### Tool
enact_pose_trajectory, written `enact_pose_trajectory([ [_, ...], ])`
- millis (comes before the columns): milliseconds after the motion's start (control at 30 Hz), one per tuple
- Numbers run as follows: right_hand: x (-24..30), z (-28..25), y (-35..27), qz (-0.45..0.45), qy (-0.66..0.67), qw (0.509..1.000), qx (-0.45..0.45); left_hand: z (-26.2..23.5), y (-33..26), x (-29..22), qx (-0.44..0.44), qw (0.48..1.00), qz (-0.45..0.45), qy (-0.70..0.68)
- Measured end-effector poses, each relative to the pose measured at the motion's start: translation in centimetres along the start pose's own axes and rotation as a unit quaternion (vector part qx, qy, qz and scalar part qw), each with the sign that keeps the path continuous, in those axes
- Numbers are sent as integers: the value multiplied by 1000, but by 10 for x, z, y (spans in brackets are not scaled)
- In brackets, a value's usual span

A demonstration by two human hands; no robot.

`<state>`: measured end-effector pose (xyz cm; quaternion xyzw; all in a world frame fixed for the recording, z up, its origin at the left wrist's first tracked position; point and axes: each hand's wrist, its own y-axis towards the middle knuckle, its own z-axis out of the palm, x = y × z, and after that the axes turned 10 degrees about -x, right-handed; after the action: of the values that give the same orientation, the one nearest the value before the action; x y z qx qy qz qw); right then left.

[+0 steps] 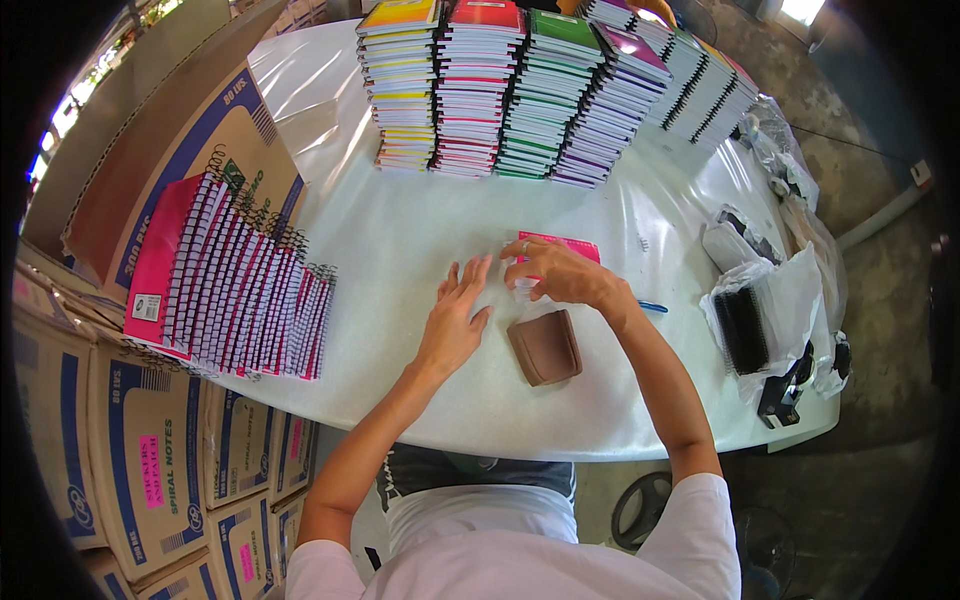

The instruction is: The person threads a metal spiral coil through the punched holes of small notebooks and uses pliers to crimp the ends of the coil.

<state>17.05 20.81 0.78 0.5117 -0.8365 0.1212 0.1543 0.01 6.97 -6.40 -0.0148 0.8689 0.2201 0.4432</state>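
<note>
My left hand [458, 312] hovers over or rests on the white table, left of centre, its fingers stretched out and nothing in it. To its right my right hand [560, 272] reaches over a small pink notebook cover [578, 246] with a row of holes along its far edge. Its fingers are bent and apart; they cover much of the pink piece, so whether they touch it is unclear. Something pale and translucent [525, 290] shows under the fingertips. Just nearer to me sits a small brown block-like box [547, 348]. A blue pen [652, 306] lies right of my right wrist.
Tall stacks of spiral notebooks [470, 90] line the table's far side. Pink-covered notebooks with loose wire coils [235, 280] lean at the left before an open carton [205, 150]. Plastic bags with black coils [745, 325] lie at right. Cartons [150, 450] stand at lower left.
</note>
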Motion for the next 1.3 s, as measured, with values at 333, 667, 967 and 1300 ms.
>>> enact_pose_trajectory([
  [333,0,-9,-1,-22,60,997,-45,-2,0,2,-20,992,-49,-114],
  [667,58,31,-39,-100,1,948,-301,4,37,3,127,698,-376,-596],
  [967,76,84,-124,174,204,908,-323,-89,-23,-20,148,911,-127,-363],
  [1300,138,122,-93,103,516,775,-350,-105,-72,-6,144,944,-83,-284],
])
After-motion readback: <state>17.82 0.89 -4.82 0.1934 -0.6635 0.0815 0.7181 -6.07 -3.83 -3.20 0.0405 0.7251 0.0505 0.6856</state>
